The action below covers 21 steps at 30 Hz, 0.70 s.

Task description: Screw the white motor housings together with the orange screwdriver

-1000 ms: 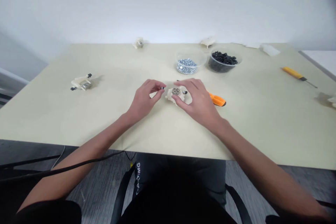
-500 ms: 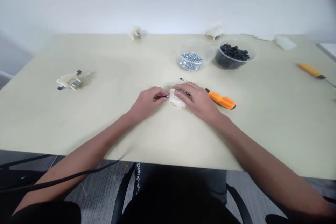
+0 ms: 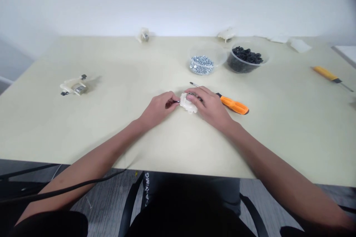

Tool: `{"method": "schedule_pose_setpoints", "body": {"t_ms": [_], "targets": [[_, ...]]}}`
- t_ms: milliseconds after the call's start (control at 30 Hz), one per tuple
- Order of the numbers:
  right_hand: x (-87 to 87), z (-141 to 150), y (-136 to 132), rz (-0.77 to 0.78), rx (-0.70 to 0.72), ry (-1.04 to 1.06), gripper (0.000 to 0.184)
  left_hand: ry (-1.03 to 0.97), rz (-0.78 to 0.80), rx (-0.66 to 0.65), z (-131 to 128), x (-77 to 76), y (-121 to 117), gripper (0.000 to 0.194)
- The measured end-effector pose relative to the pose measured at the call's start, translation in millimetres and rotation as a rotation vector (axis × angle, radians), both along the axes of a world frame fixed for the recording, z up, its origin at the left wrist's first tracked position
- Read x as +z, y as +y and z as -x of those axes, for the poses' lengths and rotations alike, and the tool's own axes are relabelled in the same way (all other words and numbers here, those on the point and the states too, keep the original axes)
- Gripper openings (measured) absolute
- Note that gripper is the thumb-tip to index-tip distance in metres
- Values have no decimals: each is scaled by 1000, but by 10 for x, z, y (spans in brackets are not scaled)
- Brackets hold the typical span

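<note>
My right hand (image 3: 209, 104) is closed around a white plastic part (image 3: 188, 104) with a metallic piece on it, resting on the table in front of me. My left hand (image 3: 161, 106) pinches a small dark piece (image 3: 176, 101) between thumb and forefinger, right at the left edge of the white part. Whether that piece is inserted or only touching, I cannot tell. An orange-handled screwdriver (image 3: 235, 105) lies beyond my right hand, its shaft partly hidden by the fingers and its tip showing to the left.
A clear tub of small silvery pieces (image 3: 201, 65) and a tub of black pieces (image 3: 247, 59) stand behind my hands. A similar white assembly (image 3: 73, 86) with black ends sits at left. White parts (image 3: 144, 35) lie along the back, and a yellow screwdriver (image 3: 326, 73) lies at right.
My left fingertips have shifted very slightly at the white part's edge, and the dark piece shows a little differently. The right hand keeps its hold. The view has moved slightly.
</note>
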State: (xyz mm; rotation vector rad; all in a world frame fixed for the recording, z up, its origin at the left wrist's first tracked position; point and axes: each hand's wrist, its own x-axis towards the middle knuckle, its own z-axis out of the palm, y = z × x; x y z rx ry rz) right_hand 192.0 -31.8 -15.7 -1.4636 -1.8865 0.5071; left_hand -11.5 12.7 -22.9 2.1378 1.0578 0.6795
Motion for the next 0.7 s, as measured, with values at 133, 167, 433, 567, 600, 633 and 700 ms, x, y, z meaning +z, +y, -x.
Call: {"method": "schedule_pose_setpoints", "body": {"t_ms": [133, 167, 433, 567, 600, 633, 700], "targets": [[-8, -1, -12, 13, -37, 51, 29, -47, 56, -5, -20, 2, 10, 8], [-11, -2, -13, 16, -48, 70, 29, -77, 84, 3, -28, -2, 13, 8], [-13, -31, 6, 66, -103, 185, 27, -238, 147, -10, -80, -47, 25, 12], [5, -38, 28, 103, -119, 208, 29, -231, 117, 9, -78, -40, 13, 19], [14, -42, 37, 121, -125, 218, 29, -238, 118, 19, -78, -38, 10, 19], [26, -45, 45, 141, -132, 231, 29, -246, 124, 24, -79, -35, 8, 19], [57, -51, 61, 181, -145, 261, 30, -277, 156, 28, -83, -30, 6, 17]]}}
